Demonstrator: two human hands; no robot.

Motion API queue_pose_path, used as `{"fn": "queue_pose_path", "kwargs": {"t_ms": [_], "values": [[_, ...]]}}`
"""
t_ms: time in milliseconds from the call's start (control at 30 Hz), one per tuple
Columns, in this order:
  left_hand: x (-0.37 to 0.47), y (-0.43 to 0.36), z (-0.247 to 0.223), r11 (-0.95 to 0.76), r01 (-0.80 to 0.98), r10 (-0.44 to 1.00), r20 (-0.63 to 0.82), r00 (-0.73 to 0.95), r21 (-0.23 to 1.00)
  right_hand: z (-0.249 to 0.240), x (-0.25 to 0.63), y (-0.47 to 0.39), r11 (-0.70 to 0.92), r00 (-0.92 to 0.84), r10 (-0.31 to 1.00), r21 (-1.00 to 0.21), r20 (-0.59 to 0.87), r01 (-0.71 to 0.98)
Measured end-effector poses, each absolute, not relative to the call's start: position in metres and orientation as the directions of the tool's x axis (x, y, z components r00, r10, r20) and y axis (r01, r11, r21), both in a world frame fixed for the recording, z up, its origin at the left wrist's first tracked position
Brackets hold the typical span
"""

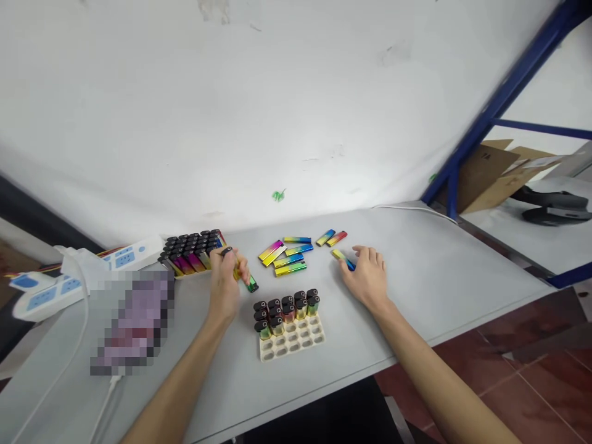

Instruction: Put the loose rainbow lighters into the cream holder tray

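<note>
On the grey desk [430, 271], our left hand [225, 277] grips a lighter [226, 251]; our open right hand [369, 279] touches a shiny case [337, 253].

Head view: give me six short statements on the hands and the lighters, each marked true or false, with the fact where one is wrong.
1. The cream slotted tray has unfilled slots along its side nearest the person. True.
2. The right hand grips the tray. False: it is at a shiny yellow-and-blue flat piece on the pale grey table.
3. Loose shiny multicoloured pieces lie beyond the tray. True.
4. The dense block of black-topped lighters stands right of the tray. False: it stands to the left.
5. The left hand is empty. False: it holds a black-topped item, partly hidden.
6. The white wall bears a small green mark. True.
</note>
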State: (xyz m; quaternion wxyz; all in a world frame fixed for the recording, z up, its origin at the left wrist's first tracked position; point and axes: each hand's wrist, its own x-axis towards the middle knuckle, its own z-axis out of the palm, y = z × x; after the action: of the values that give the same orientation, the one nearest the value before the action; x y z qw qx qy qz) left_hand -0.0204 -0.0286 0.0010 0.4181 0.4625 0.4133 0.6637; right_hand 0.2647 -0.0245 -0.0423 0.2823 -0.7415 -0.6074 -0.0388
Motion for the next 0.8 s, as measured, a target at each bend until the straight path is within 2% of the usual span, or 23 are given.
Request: {"fn": "queue_pose_path", "kwargs": {"t_ms": [133,200,267,333,367,433,500,600,800], "values": [[-0.016,-0.042,0.022,-0.464,0.106,0.84,0.475,-0.264,0.88,-0.044,0.275,-0.042,-0.147,0.279,0.897,-0.364,0.344,0.92],[-0.014,-0.057,0.039,-0.483,0.261,0.806,0.541,-0.24,0.836,-0.045,0.276,-0.047,-0.143,0.271,0.902,-0.359,0.337,0.922],[-0.011,-0.076,0.056,-0.473,0.431,0.796,0.583,-0.164,0.768,-0.044,0.277,-0.048,-0.129,0.256,0.909,-0.364,0.328,0.922],[-0.009,-0.098,0.07,-0.524,0.597,0.749,0.662,-0.016,0.608,-0.044,0.278,-0.048,-0.108,0.243,0.919,-0.395,0.311,0.912],[-0.007,-0.108,0.075,-0.54,0.643,0.758,0.646,0.091,0.543,-0.043,0.278,-0.047,-0.097,0.24,0.923,-0.419,0.302,0.903],[-0.004,-0.126,0.078,-0.607,0.664,0.747,0.6,0.286,0.438,-0.042,0.279,-0.046,-0.079,0.238,0.928,-0.472,0.286,0.878],[0.0,-0.138,0.073,-0.652,0.66,0.716,0.591,0.373,0.373,-0.042,0.281,-0.046,-0.064,0.232,0.935,-0.515,0.269,0.855],[0.004,-0.145,0.058,-0.695,0.667,0.653,0.625,0.428,0.268,-0.041,0.282,-0.047,-0.046,0.219,0.943,-0.556,0.249,0.83],[0.007,-0.137,0.03,-0.675,0.736,0.572,0.669,0.475,0.056,-0.042,0.283,-0.047,-0.026,0.209,0.944,-0.573,0.257,0.819]]}}
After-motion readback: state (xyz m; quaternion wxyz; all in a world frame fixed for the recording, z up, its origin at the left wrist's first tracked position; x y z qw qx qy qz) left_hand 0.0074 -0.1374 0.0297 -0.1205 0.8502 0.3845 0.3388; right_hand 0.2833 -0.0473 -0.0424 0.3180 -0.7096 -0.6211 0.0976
